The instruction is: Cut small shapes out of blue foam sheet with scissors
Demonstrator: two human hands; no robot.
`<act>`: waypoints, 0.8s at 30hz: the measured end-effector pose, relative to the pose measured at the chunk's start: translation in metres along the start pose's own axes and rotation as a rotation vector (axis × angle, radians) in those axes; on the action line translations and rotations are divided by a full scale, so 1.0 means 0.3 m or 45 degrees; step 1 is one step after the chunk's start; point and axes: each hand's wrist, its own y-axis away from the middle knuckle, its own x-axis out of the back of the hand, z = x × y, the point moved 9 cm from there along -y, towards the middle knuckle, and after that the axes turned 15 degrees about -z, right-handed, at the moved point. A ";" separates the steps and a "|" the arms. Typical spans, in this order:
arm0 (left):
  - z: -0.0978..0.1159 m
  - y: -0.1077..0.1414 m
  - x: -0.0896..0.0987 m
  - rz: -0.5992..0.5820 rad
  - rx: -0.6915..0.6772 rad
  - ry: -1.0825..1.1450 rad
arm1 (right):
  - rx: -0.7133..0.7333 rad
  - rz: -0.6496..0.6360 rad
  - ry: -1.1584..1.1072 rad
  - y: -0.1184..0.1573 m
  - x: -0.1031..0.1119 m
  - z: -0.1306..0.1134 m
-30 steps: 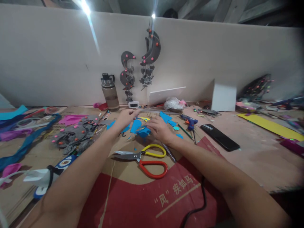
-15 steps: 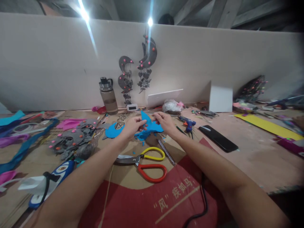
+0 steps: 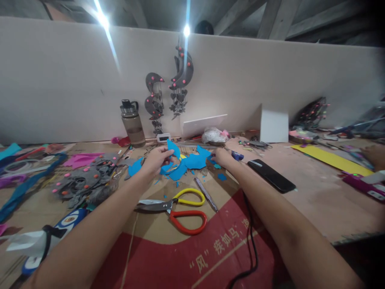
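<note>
a plain pale partition stands before me along the back of the pinkish table. two white lights glare at the partition's top, throwing long streaks, and grey beams slant through the dimness overhead.

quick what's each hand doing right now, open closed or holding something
Left hand: closed, pinching a pointed blue piece.
Right hand: fingers bent down beside blue scraps; whether it grips anything cannot be told.
</note>
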 end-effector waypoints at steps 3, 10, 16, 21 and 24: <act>0.030 0.002 0.019 0.010 -0.016 0.044 | 0.001 0.009 0.033 -0.003 0.001 -0.002; 0.057 0.013 0.027 0.019 -0.012 0.065 | 0.075 0.082 0.025 0.020 0.019 -0.018; 0.054 0.002 0.022 -0.020 -0.045 0.102 | 0.102 0.094 -0.042 0.017 0.025 -0.002; 0.072 0.008 0.001 -0.037 -0.072 0.121 | 0.147 0.057 -0.119 0.019 0.037 0.006; 0.077 0.015 -0.009 -0.034 -0.063 0.134 | 0.165 0.028 -0.164 0.018 0.040 0.010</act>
